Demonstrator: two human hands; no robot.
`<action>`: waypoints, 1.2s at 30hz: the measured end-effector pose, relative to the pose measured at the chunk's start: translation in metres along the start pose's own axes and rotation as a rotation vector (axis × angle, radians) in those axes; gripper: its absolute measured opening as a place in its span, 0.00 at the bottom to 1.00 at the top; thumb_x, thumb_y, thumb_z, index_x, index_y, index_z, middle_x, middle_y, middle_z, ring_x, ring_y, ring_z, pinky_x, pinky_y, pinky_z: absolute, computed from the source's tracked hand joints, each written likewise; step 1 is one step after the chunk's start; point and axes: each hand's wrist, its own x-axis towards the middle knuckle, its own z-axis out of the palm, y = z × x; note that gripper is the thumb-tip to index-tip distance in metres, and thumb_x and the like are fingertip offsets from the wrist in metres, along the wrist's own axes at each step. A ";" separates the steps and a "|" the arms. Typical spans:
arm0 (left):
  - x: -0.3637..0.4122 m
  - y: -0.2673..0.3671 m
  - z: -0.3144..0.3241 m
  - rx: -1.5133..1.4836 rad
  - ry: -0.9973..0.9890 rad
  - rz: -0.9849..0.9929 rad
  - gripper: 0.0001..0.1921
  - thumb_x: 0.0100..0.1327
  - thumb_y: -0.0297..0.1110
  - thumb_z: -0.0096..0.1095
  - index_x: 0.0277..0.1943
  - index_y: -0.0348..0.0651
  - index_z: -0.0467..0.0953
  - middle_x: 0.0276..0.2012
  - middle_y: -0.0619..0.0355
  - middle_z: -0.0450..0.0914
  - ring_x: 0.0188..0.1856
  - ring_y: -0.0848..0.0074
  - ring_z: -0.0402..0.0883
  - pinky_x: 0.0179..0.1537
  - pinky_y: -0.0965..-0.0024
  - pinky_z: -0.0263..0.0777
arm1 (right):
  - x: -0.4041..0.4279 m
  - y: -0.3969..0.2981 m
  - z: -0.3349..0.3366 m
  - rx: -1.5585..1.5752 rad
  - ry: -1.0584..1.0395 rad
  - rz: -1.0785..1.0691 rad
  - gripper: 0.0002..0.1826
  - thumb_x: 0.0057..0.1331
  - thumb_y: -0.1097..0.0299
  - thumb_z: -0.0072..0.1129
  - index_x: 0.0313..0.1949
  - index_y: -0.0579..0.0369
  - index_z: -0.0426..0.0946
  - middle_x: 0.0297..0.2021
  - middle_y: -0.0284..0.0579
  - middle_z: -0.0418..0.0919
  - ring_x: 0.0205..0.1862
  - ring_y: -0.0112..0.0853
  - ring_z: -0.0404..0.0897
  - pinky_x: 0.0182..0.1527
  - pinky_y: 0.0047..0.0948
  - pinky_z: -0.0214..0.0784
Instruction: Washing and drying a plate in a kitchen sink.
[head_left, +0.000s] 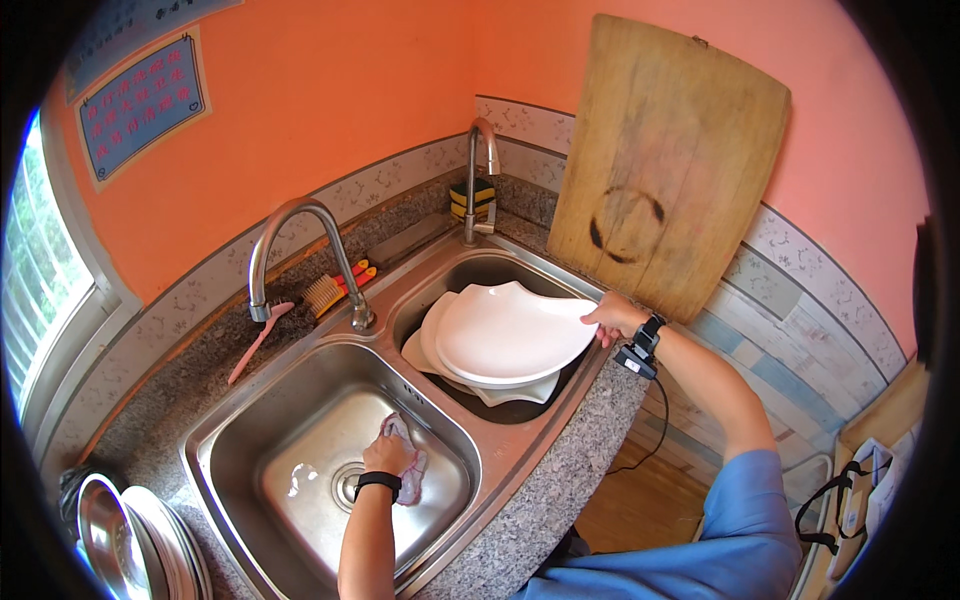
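In the large basin of a stainless steel double sink (337, 346), my left hand (385, 454) is closed on a pale cloth with reddish edging (412, 480), beside the drain (347, 486). My right hand (615, 318) grips the right edge of a white scalloped plate (517, 334), with the thumb on top and fingers below. That plate lies over other white plates (517, 391) stacked in the smaller basin. How many plates lie beneath is partly hidden. Both wrists wear black bands, and a small device with a cable hangs at the right one.
Two curved faucets (300, 206) (480, 142) rise behind the basins. A wooden cutting board (667, 165) leans on the wall. Brushes (330, 292), a pink-handled tool (259, 345) and sponges (471, 199) lie on the granite ledge. Metal bowls and plates (161, 532) stand at lower left.
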 end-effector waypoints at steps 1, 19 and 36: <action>0.001 0.000 0.000 -0.002 -0.004 -0.005 0.23 0.50 0.52 0.61 0.39 0.40 0.79 0.39 0.46 0.80 0.43 0.58 0.79 0.44 0.62 0.73 | -0.003 0.000 0.000 0.004 0.003 0.000 0.17 0.57 0.65 0.60 0.24 0.71 0.72 0.16 0.48 0.75 0.12 0.32 0.75 0.10 0.24 0.55; 0.003 -0.005 0.000 -0.043 -0.064 -0.005 0.31 0.47 0.59 0.60 0.42 0.37 0.78 0.43 0.43 0.78 0.47 0.56 0.77 0.48 0.61 0.71 | -0.036 0.014 0.010 0.105 -0.129 0.138 0.15 0.58 0.68 0.59 0.26 0.72 0.72 0.14 0.47 0.72 0.10 0.29 0.69 0.11 0.24 0.54; 0.000 -0.002 -0.002 -0.034 -0.020 0.001 0.27 0.48 0.55 0.61 0.39 0.37 0.79 0.40 0.43 0.79 0.44 0.55 0.78 0.45 0.60 0.72 | -0.053 0.000 0.014 -0.127 -0.062 0.101 0.18 0.55 0.63 0.62 0.18 0.66 0.71 0.09 0.40 0.66 0.07 0.25 0.64 0.08 0.25 0.52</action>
